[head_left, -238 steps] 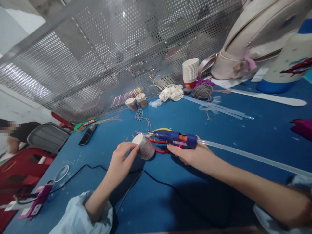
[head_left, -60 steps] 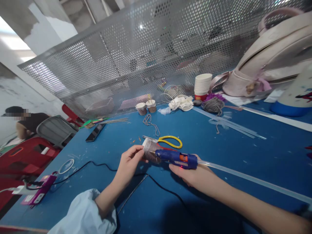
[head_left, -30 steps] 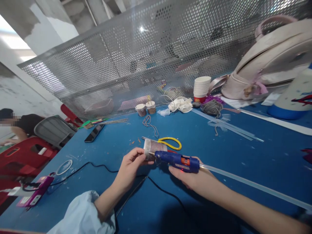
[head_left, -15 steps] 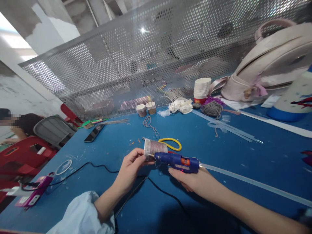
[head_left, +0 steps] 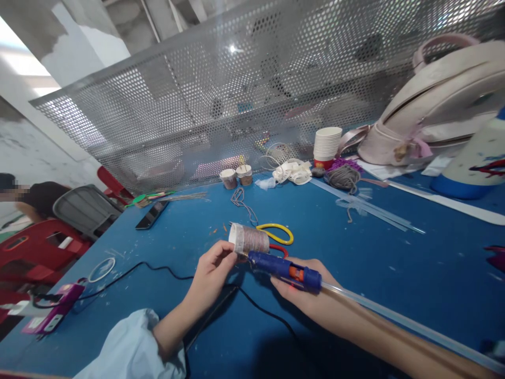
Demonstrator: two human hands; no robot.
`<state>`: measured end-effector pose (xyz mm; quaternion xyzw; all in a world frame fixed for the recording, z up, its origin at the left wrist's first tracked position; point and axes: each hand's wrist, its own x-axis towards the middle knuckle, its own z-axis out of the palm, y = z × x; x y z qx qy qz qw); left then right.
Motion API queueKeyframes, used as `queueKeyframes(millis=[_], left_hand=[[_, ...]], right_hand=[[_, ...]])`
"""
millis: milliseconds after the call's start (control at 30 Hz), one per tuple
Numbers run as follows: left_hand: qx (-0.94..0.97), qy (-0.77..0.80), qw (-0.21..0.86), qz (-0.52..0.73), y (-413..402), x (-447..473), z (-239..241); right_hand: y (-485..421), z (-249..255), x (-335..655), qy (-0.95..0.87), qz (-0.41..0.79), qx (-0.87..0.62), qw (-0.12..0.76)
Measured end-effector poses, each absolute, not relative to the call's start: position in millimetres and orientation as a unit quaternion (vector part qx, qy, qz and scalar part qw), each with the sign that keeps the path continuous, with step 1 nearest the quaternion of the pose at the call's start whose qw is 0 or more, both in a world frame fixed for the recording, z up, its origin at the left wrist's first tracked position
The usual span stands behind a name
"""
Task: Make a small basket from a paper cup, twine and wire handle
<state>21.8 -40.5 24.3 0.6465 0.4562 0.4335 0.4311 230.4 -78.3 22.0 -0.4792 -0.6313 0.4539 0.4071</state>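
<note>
My left hand (head_left: pixel 213 268) pinches the rim of a paper cup (head_left: pixel 252 239) wrapped in greyish-pink yarn, which lies on its side with its white mouth to the left. In my right hand (head_left: pixel 307 289) is a blue hot glue gun (head_left: pixel 276 265), with a long clear glue stick (head_left: pixel 379 302) coming out of its back end. The gun's nozzle points left and is at the cup's lower edge, close to my left fingertips; whether it touches cannot be seen. Behind the cup lie scissors with one yellow and one red handle (head_left: pixel 282 231), their blades mostly hidden.
On the blue table (head_left: pixel 177 237) lie a phone (head_left: pixel 152 215), a black cord (head_left: pixel 165 267) and a purple power strip (head_left: pixel 55 308). Farther back stand two small cups (head_left: pixel 236 176), stacked paper cups (head_left: pixel 327 145), grey yarn (head_left: pixel 343 177) and a backpack (head_left: pixel 434 105). A person sits at far left.
The glue gun's back end has dropped and its body tilts more, with my right hand lower. The cup has turned slightly, showing more of its white mouth.
</note>
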Motion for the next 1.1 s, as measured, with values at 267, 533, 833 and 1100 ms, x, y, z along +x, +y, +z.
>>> queueKeyframes(millis=[267, 533, 833, 1100], left_hand=[[0.676, 0.466, 0.371, 0.435, -41.7, 25.3, 29.1], [0.688, 0.465, 0.369, 0.418, -41.5, 23.4, 28.0], [0.675, 0.466, 0.387, 0.422, -42.7, 24.4, 30.4], [0.622, 0.455, 0.454, 0.447, -41.0, 25.4, 28.4]], right_hand=[[-76.2, 14.2, 232.4, -0.722, 0.313, -0.453, 0.419], [-75.9, 12.5, 233.4, -0.728, 0.302, -0.453, 0.416], [-75.4, 8.3, 232.1, -0.733, 0.307, -0.439, 0.419], [-74.3, 10.6, 233.3, -0.732, 0.303, -0.447, 0.416]])
